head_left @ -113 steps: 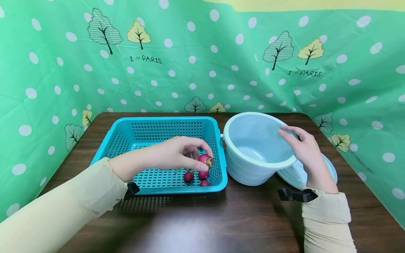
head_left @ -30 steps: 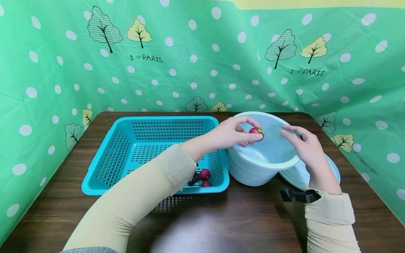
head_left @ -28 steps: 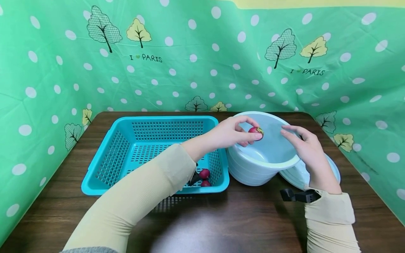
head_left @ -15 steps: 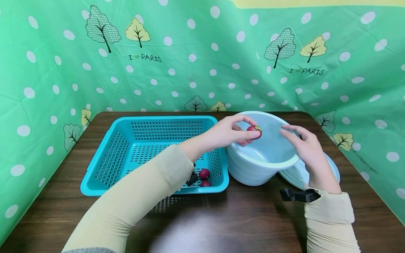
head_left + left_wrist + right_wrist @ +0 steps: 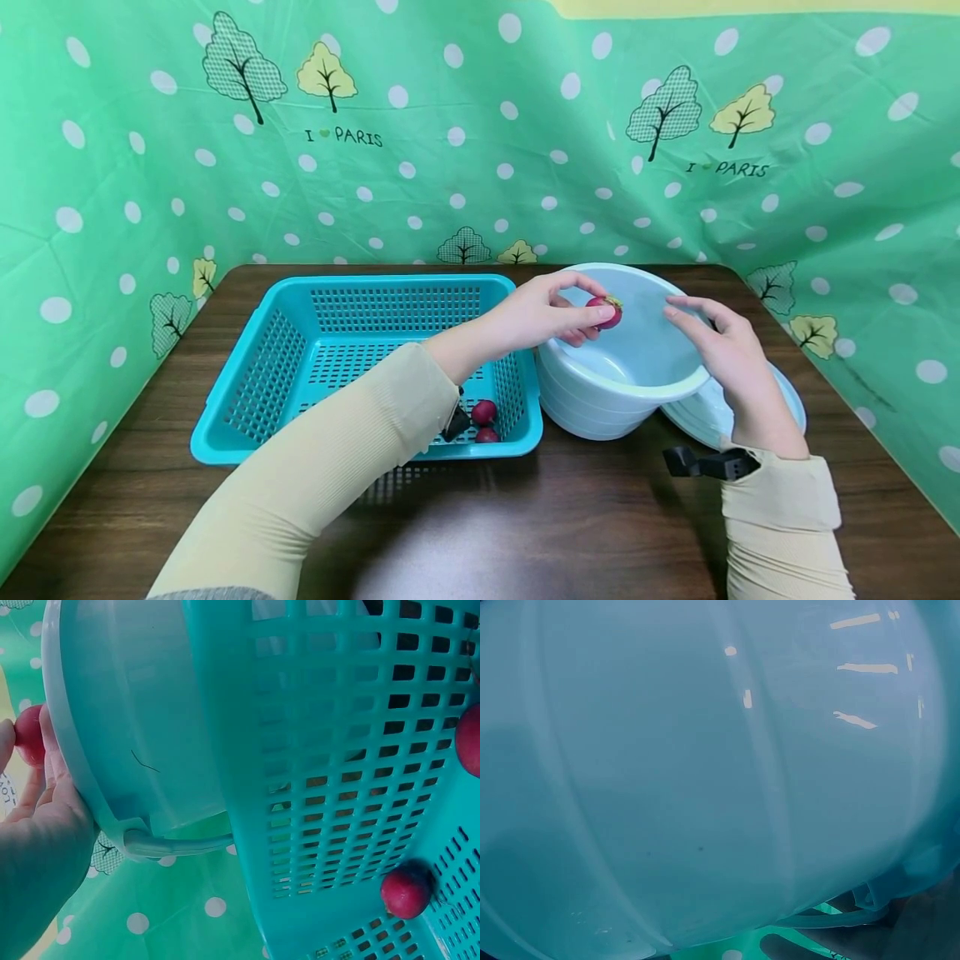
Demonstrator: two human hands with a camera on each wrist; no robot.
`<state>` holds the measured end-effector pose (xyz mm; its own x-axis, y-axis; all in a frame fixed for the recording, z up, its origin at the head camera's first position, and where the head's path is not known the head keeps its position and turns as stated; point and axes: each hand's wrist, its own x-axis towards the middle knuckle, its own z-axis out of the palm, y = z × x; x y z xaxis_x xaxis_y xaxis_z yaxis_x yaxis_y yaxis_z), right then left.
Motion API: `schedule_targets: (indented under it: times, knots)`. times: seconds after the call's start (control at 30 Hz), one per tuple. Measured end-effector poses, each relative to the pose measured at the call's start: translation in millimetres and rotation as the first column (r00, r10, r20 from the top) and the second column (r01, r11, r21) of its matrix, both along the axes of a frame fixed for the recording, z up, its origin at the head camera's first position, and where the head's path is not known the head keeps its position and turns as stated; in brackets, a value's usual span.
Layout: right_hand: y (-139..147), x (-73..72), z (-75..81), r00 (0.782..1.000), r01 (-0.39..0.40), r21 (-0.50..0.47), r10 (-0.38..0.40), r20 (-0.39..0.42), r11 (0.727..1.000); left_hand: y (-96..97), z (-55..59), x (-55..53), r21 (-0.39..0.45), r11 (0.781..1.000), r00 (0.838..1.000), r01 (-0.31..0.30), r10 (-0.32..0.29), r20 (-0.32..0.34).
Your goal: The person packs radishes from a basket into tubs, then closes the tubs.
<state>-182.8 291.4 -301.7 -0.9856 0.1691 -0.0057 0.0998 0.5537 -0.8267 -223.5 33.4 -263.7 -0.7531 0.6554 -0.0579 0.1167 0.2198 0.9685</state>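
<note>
My left hand [image 5: 525, 317] pinches a red radish [image 5: 606, 313] with a trimmed green top between thumb and fingertips, over the left side of a pale blue bucket [image 5: 585, 408]. In the left wrist view, that radish [image 5: 30, 736] shows beyond the bucket's rim. On the bucket's right side my right hand [image 5: 731, 358] grips the rim, thumb on the inner side. Seen from the right wrist, the bucket's ribbed wall [image 5: 675, 765] fills most of the picture. Two more radishes, one nearer the back [image 5: 483, 412] and one nearer the front [image 5: 487, 435], lie in the turquoise basket's right corner.
The slotted turquoise basket [image 5: 360, 282] stands immediately left of the bucket. A pale blue lid [image 5: 787, 408] lies behind the right wrist. Dark wooden table [image 5: 570, 517] stretches in front, and a green dotted cloth [image 5: 450, 108] hangs behind.
Since the first frame, my left hand has gone from inside the basket to over the bucket, a radish in its fingers. Lately the radish has turned slightly; the right hand keeps its place.
</note>
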Motion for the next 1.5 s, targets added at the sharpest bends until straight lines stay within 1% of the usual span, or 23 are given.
schedule_targets:
  times: [0.1, 0.43, 0.57, 0.67, 0.73, 0.83, 1.03, 1.23, 1.5]
  knots:
    - [1, 0.2, 0.1, 1.000, -0.002, -0.001, 0.002, 0.001, 1.000, -1.2, -0.6, 0.0, 0.018, 1.000, 1.000, 0.000, 0.000, 0.006]
    - [1, -0.2, 0.8, 1.000, -0.009, -0.007, 0.009, -0.002, 1.000, -3.2, -1.7, -1.5, 0.026, 1.000, 1.000, 0.002, -0.003, 0.021]
    - [0, -0.8, 0.4, 1.000, -0.008, -0.005, 0.008, -0.001, 1.000, -4.4, -0.3, 0.1, 0.058, 0.998, 1.000, -0.001, -0.001, 0.027]
    - [0, -0.8, -0.1, 1.000, -0.004, -0.002, 0.004, -0.002, 1.000, -6.9, 0.9, 0.8, 0.076, 0.997, 1.000, 0.015, -0.016, 0.023]
    - [0, -0.5, -0.3, 1.000, -0.003, 0.000, 0.003, -0.005, 1.000, -9.3, 2.6, 1.4, 0.072, 0.997, 0.999, 0.033, -0.034, 0.015]
    - [0, 0.1, -0.4, 1.000, -0.002, 0.005, 0.002, -0.010, 1.000, -13.0, 5.1, 2.2, 0.057, 0.997, 0.999, 0.053, -0.053, -0.006]
    - [1, 0.6, -0.4, 1.000, -0.001, 0.006, 0.002, -0.013, 1.000, -23.8, 8.1, 3.6, 0.007, 0.998, 0.997, 0.059, -0.059, -0.055]
    - [2, -0.1, -0.5, 1.000, -0.008, -0.005, 0.008, -0.012, 1.000, -43.1, 7.0, 4.8, -0.070, 0.993, 0.993, 0.095, -0.099, -0.061]
    - [2, 0.1, -0.3, 1.000, -0.009, -0.008, 0.009, -0.004, 1.000, -73.6, 1.5, 6.3, -0.163, 0.981, 0.992, 0.108, -0.117, -0.051]
